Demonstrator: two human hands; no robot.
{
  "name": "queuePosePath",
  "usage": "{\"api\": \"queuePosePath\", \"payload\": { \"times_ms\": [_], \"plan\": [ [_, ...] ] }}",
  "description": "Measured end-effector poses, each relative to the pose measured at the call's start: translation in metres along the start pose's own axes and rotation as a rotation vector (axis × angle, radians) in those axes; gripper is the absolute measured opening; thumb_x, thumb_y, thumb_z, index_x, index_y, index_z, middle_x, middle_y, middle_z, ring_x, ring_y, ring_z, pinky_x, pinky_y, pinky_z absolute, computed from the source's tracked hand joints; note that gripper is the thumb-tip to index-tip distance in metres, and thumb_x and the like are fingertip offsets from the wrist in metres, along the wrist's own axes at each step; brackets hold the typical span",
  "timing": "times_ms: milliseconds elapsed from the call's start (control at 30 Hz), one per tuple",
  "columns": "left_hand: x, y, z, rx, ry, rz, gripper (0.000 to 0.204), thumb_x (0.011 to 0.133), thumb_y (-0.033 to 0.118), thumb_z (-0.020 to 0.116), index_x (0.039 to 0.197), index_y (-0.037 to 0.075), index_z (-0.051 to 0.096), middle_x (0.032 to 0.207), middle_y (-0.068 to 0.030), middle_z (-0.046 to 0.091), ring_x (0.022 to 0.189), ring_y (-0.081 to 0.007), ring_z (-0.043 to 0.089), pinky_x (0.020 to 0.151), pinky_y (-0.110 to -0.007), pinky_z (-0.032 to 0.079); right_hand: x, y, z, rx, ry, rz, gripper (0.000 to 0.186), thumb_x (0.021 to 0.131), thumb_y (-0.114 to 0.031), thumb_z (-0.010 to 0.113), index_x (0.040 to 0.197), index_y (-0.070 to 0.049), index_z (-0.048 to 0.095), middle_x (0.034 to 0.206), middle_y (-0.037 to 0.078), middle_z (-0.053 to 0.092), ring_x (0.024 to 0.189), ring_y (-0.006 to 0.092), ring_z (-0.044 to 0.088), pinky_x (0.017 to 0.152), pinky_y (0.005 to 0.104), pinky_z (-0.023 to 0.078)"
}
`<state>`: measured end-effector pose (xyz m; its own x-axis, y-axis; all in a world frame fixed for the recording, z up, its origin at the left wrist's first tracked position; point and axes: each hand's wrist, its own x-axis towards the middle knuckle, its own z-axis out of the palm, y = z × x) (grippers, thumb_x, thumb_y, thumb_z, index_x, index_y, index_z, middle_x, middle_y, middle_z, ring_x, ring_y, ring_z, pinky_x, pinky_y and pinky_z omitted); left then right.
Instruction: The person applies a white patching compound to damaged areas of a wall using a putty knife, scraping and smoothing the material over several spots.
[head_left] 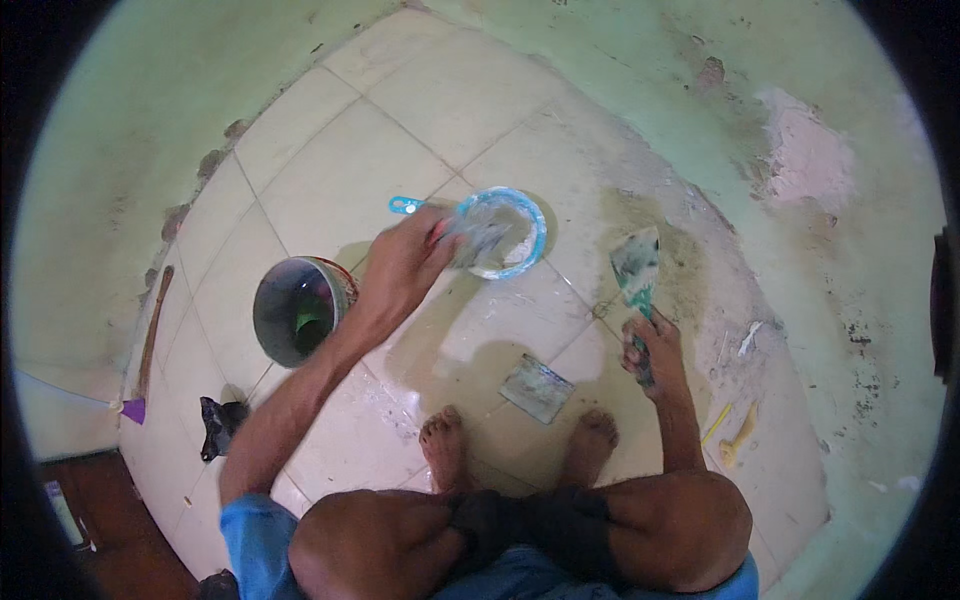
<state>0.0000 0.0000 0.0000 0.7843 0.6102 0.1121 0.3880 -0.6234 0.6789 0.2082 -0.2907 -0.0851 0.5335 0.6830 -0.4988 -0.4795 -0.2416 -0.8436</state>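
Observation:
My left hand (410, 250) is closed around a tool with a bit of red at its handle. Its flat grey blade (480, 238), smeared by motion, is over the blue dipper (541, 230), which has white paste inside and on its rim. The dipper's short handle (403, 205) points left. On the right, my right hand (655, 350) grips the green handle of a putty knife (636, 265). That knife's wide blade points away from me and carries dark and pale smears. A loose rectangular smeared metal blade (538, 388) lies on the tiles between my feet.
A dark bucket (300, 312) with something green inside stands left, near my left forearm. Black plastic (221, 427) and a wooden-handled brush (152, 345) lie farther left. Green walls (720, 150) meet the tiled floor, one with a pale patch (808, 150). A yellow scrap (738, 437) lies right.

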Motion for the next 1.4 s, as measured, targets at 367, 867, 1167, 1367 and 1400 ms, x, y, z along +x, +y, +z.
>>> {"api": "queuePosePath", "payload": {
  "times_ms": [367, 867, 1167, 1367, 1400],
  "plan": [
    [0.063, -0.066, 0.125, 0.425, -0.216, 0.096, 0.024, 0.088, 0.02, 0.057, 0.105, 0.004, 0.053, 0.081, -0.0224, 0.063, 0.078, -0.0416, 0.063, 0.065, -0.052, 0.048, 0.077, 0.044, 0.084, 0.529, -0.062, -0.103, 0.055, 0.097, -0.039, 0.051, 0.139, -0.008, 0.034, 0.138, 0.017, 0.046, 0.119, 0.0297, 0.053, 0.078, 0.0423, 0.056],
    [0.077, -0.085, 0.125, 0.118, -0.263, -0.084, 0.03, 0.081, 0.019, 0.067, 0.097, 0.0, 0.051, 0.087, -0.0233, 0.062, 0.085, -0.0405, 0.062, 0.073, -0.05, 0.047, 0.1, 0.034, 0.094, 0.7, -0.223, -0.047, 0.056, 0.1, -0.042, 0.041, 0.144, -0.013, 0.024, 0.151, 0.017, 0.027, 0.137, 0.0319, 0.034, 0.098, 0.0612, 0.041],
    [0.071, -0.052, 0.117, 0.012, -0.302, -0.164, 0.03, 0.081, 0.019, 0.069, 0.092, 0.0, 0.048, 0.08, -0.0207, 0.06, 0.075, -0.0349, 0.064, 0.069, -0.049, 0.05, 0.1, 0.034, 0.086, 0.585, -0.135, -0.079, 0.06, 0.097, -0.037, 0.05, 0.144, -0.01, 0.026, 0.141, 0.018, 0.043, 0.128, 0.0297, 0.045, 0.087, 0.0499, 0.054],
    [0.072, -0.053, 0.141, 0.137, -0.212, -0.011, 0.031, 0.08, 0.019, 0.068, 0.094, -0.001, 0.049, 0.089, -0.0271, 0.062, 0.086, -0.0445, 0.062, 0.073, -0.05, 0.049, 0.11, 0.037, 0.09, 0.173, 0.104, -0.267, 0.032, 0.093, -0.019, 0.06, 0.12, -0.006, 0.05, 0.1, 0.003, 0.059, 0.085, 0.0115, 0.059, 0.064, 0.0289, 0.055],
    [0.073, -0.053, 0.139, 0.122, -0.217, -0.003, 0.031, 0.08, 0.019, 0.068, 0.095, -0.001, 0.05, 0.09, -0.0273, 0.062, 0.089, -0.0454, 0.061, 0.074, -0.051, 0.049, 0.115, 0.039, 0.089, 0.182, 0.116, -0.27, 0.03, 0.092, -0.018, 0.061, 0.117, -0.006, 0.051, 0.096, 0.003, 0.059, 0.079, 0.0111, 0.059, 0.06, 0.0276, 0.052]
  ]
}}
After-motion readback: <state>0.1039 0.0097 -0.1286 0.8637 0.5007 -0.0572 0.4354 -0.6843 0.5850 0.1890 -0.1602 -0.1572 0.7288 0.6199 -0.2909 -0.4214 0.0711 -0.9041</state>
